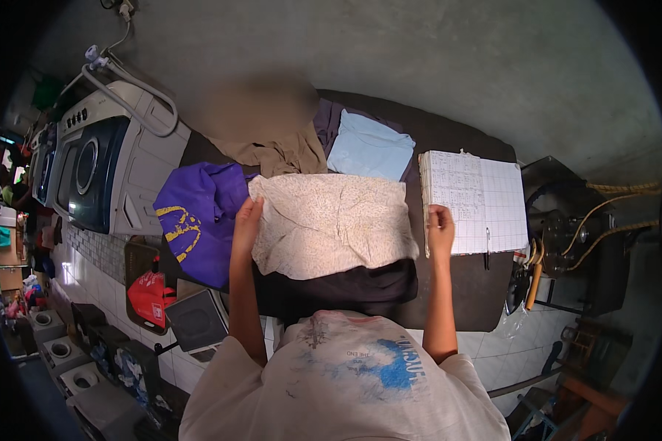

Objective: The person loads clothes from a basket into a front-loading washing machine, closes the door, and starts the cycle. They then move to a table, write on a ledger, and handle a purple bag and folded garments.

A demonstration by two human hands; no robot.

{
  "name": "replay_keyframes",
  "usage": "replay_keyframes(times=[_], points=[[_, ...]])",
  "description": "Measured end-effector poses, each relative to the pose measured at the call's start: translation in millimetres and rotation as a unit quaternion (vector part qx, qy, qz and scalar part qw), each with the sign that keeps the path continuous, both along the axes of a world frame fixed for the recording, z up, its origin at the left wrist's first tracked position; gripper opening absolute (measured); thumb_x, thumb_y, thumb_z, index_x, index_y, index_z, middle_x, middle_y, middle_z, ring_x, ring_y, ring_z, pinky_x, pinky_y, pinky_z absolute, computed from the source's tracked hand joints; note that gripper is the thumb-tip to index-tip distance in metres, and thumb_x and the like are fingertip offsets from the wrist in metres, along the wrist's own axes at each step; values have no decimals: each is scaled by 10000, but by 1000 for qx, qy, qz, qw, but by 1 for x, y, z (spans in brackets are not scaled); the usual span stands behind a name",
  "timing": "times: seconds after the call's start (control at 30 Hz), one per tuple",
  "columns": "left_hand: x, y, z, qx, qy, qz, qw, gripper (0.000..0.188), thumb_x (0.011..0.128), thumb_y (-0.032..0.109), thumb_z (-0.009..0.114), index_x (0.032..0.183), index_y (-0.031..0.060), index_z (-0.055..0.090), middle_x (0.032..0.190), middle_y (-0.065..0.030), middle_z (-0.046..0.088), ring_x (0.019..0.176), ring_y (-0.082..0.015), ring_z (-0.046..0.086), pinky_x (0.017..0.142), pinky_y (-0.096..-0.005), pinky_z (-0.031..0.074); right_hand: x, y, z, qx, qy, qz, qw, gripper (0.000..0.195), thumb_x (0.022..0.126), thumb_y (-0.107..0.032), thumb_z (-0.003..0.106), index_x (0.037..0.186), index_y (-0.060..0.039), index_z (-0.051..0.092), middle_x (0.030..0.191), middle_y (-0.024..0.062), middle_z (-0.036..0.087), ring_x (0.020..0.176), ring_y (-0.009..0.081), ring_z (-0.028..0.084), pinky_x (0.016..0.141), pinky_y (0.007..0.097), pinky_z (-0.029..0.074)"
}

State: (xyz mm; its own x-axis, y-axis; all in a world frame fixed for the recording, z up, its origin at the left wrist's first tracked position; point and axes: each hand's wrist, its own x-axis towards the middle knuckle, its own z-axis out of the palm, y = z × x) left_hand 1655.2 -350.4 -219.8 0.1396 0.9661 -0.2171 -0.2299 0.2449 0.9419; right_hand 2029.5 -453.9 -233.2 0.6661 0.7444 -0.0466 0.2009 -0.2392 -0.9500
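A cream patterned cloth (pixel 336 223), folded and slightly creased, lies across the middle of the dark table before me. My left hand (pixel 249 212) pinches its left edge near the upper corner. My right hand (pixel 441 220) is off the cloth's right side, fingers curled, over the inner edge of an open ruled notebook (pixel 505 209); whether it touches the page I cannot tell. Under the cloth's near edge lies a black garment (pixel 353 289). Left of it is a purple garment (pixel 198 220) with a yellow print. Behind are a brown garment (pixel 276 151) and a folded light blue garment (pixel 369 146).
A pen (pixel 487 248) lies on the notebook's near edge. At the left stands a twin-tub washing machine (pixel 132 171); a red bag (pixel 150 297) rests below it. Cords and a wooden-handled tool (pixel 534 286) are at the right, past the edge of the table (pixel 474 308). The wall is behind.
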Motion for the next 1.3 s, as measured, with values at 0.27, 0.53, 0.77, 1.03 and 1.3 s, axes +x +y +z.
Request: replay_keyframes(times=[0.27,0.53,0.77,1.03,1.3], points=[[40,-17,28,-91,-64,-93,989,315,933,213,437,1182,27,488,1044,-8,567,906,-62,532,792,-215,427,-138,11,33,28,-38,319,947,589,722,-147,684,1236,-81,404,1055,121,479,783,192,515,650,270,444],[64,-26,104,110,50,-269,956,484,740,101,682,1172,44,472,1025,-30,567,907,-106,528,786,-251,417,-88,30,58,65,63,248,964,296,743,8,522,1035,2,569,984,102,559,732,150,556,631,249,450],[45,24,114,386,438,-79,808,268,616,31,621,883,52,611,828,-100,494,787,-242,508,709,-315,404,-17,34,197,238,-108,198,945,184,791,-54,541,951,18,595,1047,82,574,926,172,555,809,270,420],[47,1,197,571,265,228,743,201,585,-23,620,754,76,578,957,-97,504,950,-271,510,938,-438,346,11,-10,224,475,-67,146,865,74,810,-176,547,848,-113,543,1212,184,449,1103,327,459,943,430,391],[32,-65,39,347,417,-157,825,215,606,-101,506,741,59,554,871,-87,524,865,-296,506,776,-377,407,34,-87,24,-4,35,155,987,286,606,129,347,609,-23,590,1034,105,581,948,190,518,916,322,338]])
